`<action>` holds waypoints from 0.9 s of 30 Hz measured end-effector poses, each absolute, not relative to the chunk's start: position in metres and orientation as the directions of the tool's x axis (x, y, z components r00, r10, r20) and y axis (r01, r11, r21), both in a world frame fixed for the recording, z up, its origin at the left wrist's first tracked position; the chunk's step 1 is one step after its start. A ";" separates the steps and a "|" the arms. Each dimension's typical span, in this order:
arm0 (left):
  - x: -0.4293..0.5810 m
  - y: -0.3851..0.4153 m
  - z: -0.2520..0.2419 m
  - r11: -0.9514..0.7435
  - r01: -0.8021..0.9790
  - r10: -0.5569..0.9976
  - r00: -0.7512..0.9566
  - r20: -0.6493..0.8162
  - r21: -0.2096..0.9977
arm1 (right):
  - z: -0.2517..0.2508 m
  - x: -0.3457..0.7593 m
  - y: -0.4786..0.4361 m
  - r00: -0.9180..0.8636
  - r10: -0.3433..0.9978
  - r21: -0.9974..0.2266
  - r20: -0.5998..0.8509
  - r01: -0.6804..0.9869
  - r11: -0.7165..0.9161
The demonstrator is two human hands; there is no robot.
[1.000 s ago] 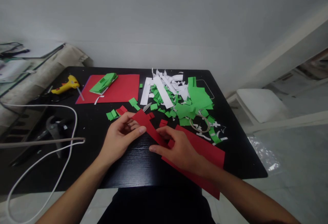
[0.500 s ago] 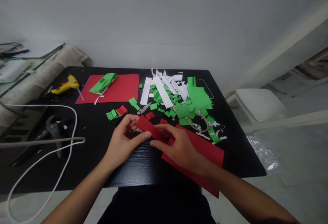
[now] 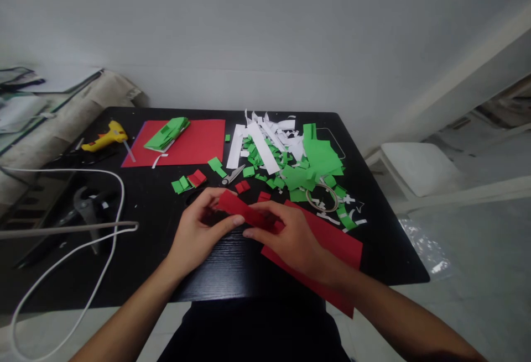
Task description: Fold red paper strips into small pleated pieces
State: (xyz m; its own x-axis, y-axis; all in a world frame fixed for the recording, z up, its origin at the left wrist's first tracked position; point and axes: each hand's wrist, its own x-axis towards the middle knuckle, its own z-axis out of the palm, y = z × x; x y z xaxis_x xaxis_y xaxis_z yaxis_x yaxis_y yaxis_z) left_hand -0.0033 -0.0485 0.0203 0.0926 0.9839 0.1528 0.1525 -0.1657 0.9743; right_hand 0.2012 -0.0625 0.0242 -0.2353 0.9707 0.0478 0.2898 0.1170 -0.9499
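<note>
A strip of red paper point(image 3: 241, 207) is held between my two hands above the table's near part. My left hand point(image 3: 203, 226) grips its left end, thumb in front and fingers behind. At the other end my right hand point(image 3: 288, 235) pinches it; the fingertips behind the strip are partly hidden. Beneath my right hand and forearm lies a larger red sheet point(image 3: 327, 235), its lower corner past the table edge. Just beyond the strip are small folded red pieces point(image 3: 243, 186) and a pair of scissors point(image 3: 233, 175), whose handles are hidden or blend into the black tabletop.
White strips point(image 3: 263, 149) and green scraps point(image 3: 315, 157) pile at the back, with a tape ring point(image 3: 322, 198) beside them. Farther left are a red sheet point(image 3: 199, 141) under folded green paper point(image 3: 168, 134), a yellow glue gun point(image 3: 107, 136), pliers point(image 3: 88, 213) and a white cable point(image 3: 122, 202).
The red strip has tilted slightly in my hands, its left end a little lower. Both hands keep their hold in nearly the same place.
</note>
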 end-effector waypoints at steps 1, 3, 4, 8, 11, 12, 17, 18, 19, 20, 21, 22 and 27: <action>-0.004 -0.049 0.021 -0.161 0.148 0.985 0.092 0.148 0.976 | 0.025 0.201 -0.063 -0.238 0.970 -0.954 0.044 0.280 0.112; -0.004 -0.049 0.022 -0.147 0.134 0.987 0.091 0.136 0.980 | 0.027 0.200 -0.063 -0.238 0.970 -0.960 0.042 0.258 0.105; -0.004 -0.049 0.023 -0.135 0.127 0.988 0.088 0.125 0.983 | 0.027 0.200 -0.064 -0.236 0.971 -0.963 0.044 0.247 0.104; -0.004 -0.050 0.025 -0.090 0.111 0.995 0.061 0.084 0.990 | 0.029 0.198 -0.066 -0.244 0.969 -0.974 0.034 0.209 0.087; -0.004 -0.050 0.025 -0.077 0.117 0.996 0.047 0.072 0.990 | 0.032 0.196 -0.068 -0.256 0.967 -0.982 -0.007 0.183 0.041; -0.004 -0.050 0.025 -0.074 0.118 0.996 0.048 0.069 0.990 | 0.033 0.196 -0.069 -0.250 0.968 -0.985 -0.017 0.169 0.026; -0.005 -0.051 0.023 -0.060 0.056 0.998 0.034 0.058 0.997 | 0.032 0.194 -0.070 -0.225 0.972 -0.993 -0.071 0.105 -0.049; -0.005 -0.051 0.023 -0.054 0.042 0.998 0.029 0.053 0.998 | 0.032 0.194 -0.070 -0.227 0.971 -0.994 -0.076 0.097 -0.055; -0.005 -0.051 0.024 -0.045 0.036 0.999 0.026 0.044 0.998 | 0.031 0.194 -0.071 -0.233 0.969 -0.994 -0.078 0.089 -0.058; -0.005 -0.052 0.024 -0.037 0.034 0.999 0.022 0.036 0.999 | 0.031 0.194 -0.071 -0.240 0.968 -0.995 -0.078 0.081 -0.060; -0.005 -0.052 0.025 -0.033 0.035 0.999 0.019 0.033 0.999 | 0.031 0.193 -0.071 -0.250 0.965 -0.995 -0.078 0.076 -0.061; -0.004 -0.053 0.026 -0.033 0.036 0.999 0.015 0.033 0.999 | 0.031 0.193 -0.072 -0.262 0.962 -0.995 -0.080 0.074 -0.062; -0.001 -0.054 0.033 -0.036 0.028 0.999 -0.002 0.036 0.999 | 0.036 0.191 -0.072 -0.287 0.952 -0.992 -0.108 0.090 -0.086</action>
State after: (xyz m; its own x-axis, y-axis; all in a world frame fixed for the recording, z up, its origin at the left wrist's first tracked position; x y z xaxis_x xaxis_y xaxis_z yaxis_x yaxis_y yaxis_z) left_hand -0.0009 -0.0539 0.0326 -0.0020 0.9994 0.0359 0.0275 -0.0358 0.9990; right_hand 0.1912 -0.0716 0.0364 -0.2872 0.9517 -0.1084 0.0897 -0.0860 -0.9923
